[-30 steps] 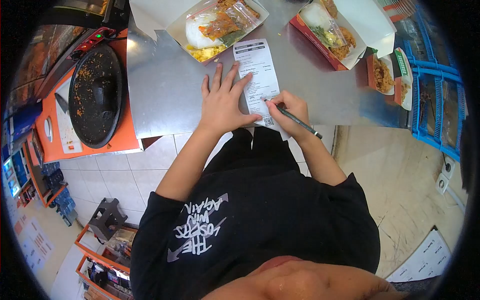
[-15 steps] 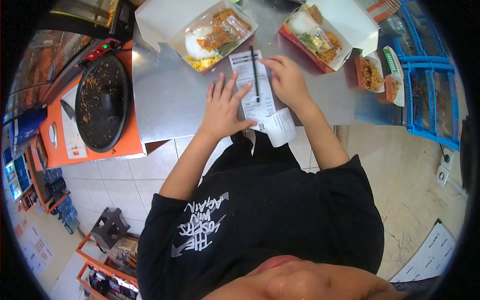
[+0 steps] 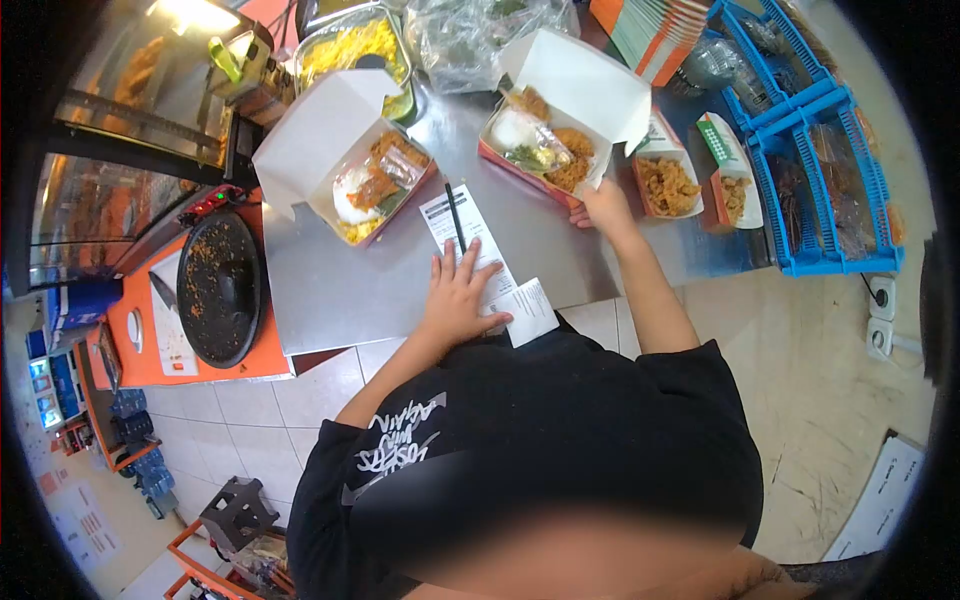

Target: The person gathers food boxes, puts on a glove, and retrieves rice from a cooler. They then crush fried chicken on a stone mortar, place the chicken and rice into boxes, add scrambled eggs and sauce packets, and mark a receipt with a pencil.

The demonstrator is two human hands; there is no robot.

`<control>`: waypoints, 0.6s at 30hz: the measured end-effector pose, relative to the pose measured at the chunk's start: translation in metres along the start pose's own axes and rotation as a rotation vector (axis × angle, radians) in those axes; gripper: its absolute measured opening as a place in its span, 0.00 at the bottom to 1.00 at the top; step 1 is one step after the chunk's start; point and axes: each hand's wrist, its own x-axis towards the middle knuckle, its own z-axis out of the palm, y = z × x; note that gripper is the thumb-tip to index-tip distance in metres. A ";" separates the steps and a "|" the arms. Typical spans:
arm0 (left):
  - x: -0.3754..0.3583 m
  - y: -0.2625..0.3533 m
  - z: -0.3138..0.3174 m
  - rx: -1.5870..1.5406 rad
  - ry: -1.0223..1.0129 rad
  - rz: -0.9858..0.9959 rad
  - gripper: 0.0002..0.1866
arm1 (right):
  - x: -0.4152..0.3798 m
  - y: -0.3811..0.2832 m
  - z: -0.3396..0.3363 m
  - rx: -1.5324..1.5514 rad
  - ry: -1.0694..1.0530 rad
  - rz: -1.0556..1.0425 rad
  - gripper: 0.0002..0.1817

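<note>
My left hand (image 3: 463, 290) lies flat with spread fingers on a long printed receipt (image 3: 437, 212), whose lower end curls over the table's front edge. A dark pen (image 3: 454, 215) rests lengthwise on the paper, just beyond my fingertips. At the near right corner of an open meal box (image 3: 520, 175), my right hand (image 3: 603, 207) has its fingers closed around the cardboard. That box holds rice, fried chicken, greens and a small clear packet. Left of the receipt is a second open meal box (image 3: 395, 215) with rice, chicken and yellow shreds.
Two small cartons of fried chicken, one nearer (image 3: 668, 187) and one farther right (image 3: 735, 200), stand beside blue baskets (image 3: 830, 265). Behind are a metal tray of yellow food (image 3: 350, 52) and plastic bags (image 3: 470, 45). A black lid (image 3: 220, 290) lies on the orange counter at left.
My right hand has left the pen and receipt and moved right to the corner of the right meal box. My left hand stays on the receipt. The view has shifted, showing more of the table's back.
</note>
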 end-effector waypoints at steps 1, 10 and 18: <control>0.010 0.003 0.002 0.015 0.005 0.002 0.39 | -0.002 0.004 -0.003 0.089 -0.024 -0.070 0.14; 0.145 -0.029 0.011 0.215 0.047 -0.166 0.34 | -0.064 0.016 -0.086 -0.258 0.002 -0.504 0.16; 0.086 -0.022 -0.025 -0.489 0.577 -0.033 0.21 | -0.077 0.063 -0.059 -0.246 -0.134 -0.221 0.19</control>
